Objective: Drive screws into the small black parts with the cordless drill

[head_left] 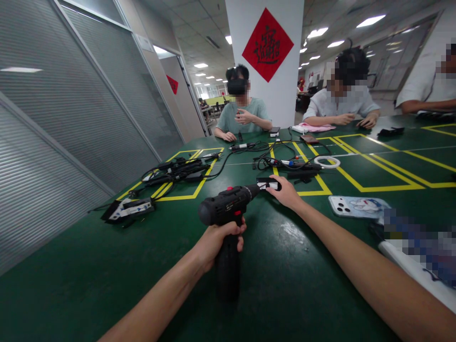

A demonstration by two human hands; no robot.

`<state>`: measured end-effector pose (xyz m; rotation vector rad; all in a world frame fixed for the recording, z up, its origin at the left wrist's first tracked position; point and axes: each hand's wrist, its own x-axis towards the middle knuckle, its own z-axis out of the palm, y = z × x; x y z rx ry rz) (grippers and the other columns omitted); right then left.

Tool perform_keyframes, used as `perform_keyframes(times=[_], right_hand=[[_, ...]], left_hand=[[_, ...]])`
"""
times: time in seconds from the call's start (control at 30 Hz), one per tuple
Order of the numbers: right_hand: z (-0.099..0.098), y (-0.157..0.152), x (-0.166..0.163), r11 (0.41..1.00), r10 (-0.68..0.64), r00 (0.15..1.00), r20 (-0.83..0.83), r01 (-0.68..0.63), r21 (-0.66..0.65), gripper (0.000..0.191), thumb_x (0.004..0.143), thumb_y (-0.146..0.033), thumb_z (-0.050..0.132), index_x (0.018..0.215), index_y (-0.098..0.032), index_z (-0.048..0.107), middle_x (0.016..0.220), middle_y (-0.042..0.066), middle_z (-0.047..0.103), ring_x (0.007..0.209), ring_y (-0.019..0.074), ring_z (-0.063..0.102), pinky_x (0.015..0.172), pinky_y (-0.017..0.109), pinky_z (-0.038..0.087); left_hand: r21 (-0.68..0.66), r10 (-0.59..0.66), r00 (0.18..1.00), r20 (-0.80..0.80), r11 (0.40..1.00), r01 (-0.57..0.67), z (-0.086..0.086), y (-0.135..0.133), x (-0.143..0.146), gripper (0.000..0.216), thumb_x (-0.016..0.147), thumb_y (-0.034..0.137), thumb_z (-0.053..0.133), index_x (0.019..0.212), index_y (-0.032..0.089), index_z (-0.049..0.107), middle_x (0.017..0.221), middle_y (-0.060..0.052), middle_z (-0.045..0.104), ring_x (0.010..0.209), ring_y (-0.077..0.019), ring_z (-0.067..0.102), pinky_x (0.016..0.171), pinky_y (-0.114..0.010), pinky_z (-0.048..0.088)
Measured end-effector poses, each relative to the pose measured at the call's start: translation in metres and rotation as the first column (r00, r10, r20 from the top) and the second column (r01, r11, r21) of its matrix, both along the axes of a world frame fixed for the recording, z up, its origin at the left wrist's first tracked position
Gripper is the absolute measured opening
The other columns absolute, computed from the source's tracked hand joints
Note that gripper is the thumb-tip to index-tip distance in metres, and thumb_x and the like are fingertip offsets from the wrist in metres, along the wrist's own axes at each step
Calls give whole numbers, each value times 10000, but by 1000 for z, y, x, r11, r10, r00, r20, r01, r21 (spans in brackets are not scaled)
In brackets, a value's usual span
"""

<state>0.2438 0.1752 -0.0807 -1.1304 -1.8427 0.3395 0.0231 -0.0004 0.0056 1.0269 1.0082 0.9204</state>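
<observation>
My left hand [223, 240] is wrapped round the grip of a black cordless drill [228, 206] with red buttons. The drill's chuck points away and to the right, toward a small black-and-white box-like part [267, 183]. My right hand [285, 192] grips that part from its right side, fingers closed on its edge. The drill's tip is at or close to the part's left end; whether they touch I cannot tell. The drill's battery end hangs low, over the green table [149, 280].
Black cables [178, 168] lie bundled at the left, beside a black-and-white device [131, 209]. Further tools and cables [285, 164], with a white ring [327, 162], lie ahead. A phone [356, 207] is at the right. Several people sit across the table, one in a green shirt [245, 114].
</observation>
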Motion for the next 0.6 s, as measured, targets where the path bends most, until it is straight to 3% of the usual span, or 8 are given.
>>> perform_keyframes(times=[0.6], right_hand=[[-1, 1, 0, 1000, 0, 1000, -1, 0, -2, 449, 750, -328, 614, 1181, -230, 540, 1064, 64, 582, 964, 209, 573, 893, 358, 435]], left_hand=[[-28, 42, 999, 13, 999, -41, 2, 0, 1, 243, 667, 183, 559, 904, 130, 559, 765, -23, 548, 477, -108, 527, 520, -269, 418]])
